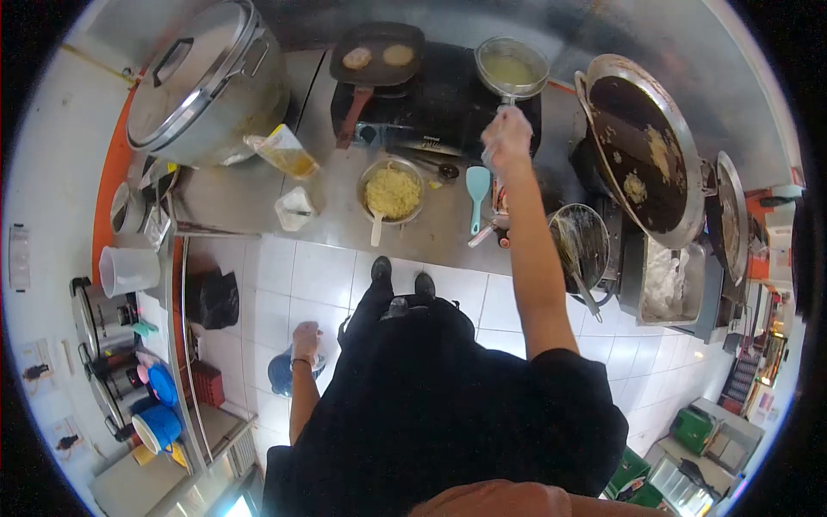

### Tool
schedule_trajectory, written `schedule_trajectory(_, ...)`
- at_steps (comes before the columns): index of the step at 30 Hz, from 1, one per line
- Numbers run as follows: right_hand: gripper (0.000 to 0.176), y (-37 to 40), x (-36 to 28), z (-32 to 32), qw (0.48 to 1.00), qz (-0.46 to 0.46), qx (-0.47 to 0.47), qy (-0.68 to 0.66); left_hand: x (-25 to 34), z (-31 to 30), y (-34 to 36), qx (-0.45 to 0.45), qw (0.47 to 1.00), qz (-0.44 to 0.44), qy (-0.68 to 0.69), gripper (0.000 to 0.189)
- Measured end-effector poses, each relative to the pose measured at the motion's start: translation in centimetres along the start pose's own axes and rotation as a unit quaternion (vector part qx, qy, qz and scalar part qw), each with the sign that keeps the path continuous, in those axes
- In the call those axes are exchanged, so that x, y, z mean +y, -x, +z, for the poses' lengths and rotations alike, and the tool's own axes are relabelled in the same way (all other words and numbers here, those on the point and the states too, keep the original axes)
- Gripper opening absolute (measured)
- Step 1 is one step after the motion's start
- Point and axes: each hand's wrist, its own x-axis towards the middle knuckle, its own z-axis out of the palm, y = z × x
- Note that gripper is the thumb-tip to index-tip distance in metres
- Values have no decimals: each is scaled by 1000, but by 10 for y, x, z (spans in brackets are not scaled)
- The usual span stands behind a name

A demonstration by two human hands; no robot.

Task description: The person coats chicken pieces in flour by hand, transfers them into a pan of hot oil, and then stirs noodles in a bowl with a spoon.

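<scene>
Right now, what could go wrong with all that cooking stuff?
The right hand seems to grip the handle of the round metal pan; if it tips, the yellowish contents might spill. The square pan has a brown handle jutting forward, so an arm could bump it. The spoon points toward the counter's edge and might get knocked.

Standing by, I see the right arm [544,258] stretched long, bare below the sleeve, toward the upper middle of the frame, its right hand [506,140] curled closed. The left hand [306,340] hangs low, left of centre, too small to read each finger.
</scene>
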Motion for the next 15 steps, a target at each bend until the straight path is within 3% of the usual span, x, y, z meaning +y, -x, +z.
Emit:
schedule_trajectory(1, 27, -10, -7, -1, 998, 55, 5, -6, 13, -3, 1, 20, 990, -105, 93, 27)
schedule_trajectory(3, 38, -11, -22, 6, 994, 111, 4, -21, 71, -14, 6, 63, 910, -305, 273, 24)
schedule_trajectory(6, 57, 25, -30, 8, 992, 125, 10, -16, 99, -16, 11, 87, 898, -287, 323, 22)
schedule_trajectory(8, 51, 57, -16, 2, 986, 111, 81, 93, 128, -19, 10, 112, 884, -276, 361, 20)
schedule_trajectory(9, 42, 61, 35, -28, 969, 8, 59, 240, 134, -19, 7, 119, 880, -267, 374, 21)
schedule_trajectory(12, 27, 162, 122, -30, 884, 94, -47, 456, 186, -30, -15, 118, 877, -240, 399, 22)
schedule_trajectory(13, 30, 189, 135, -11, 892, 287, -79, 341, 197, -32, -26, 108, 876, -224, 414, 22)
schedule_trajectory(14, 35, 217, 147, 10, 841, 471, -84, 253, 206, -32, -38, 97, 874, -207, 428, 22)
schedule_trajectory(15, 32, 232, 151, 34, 843, 514, -47, 151, 213, -32, -53, 72, 881, -190, 427, 22)
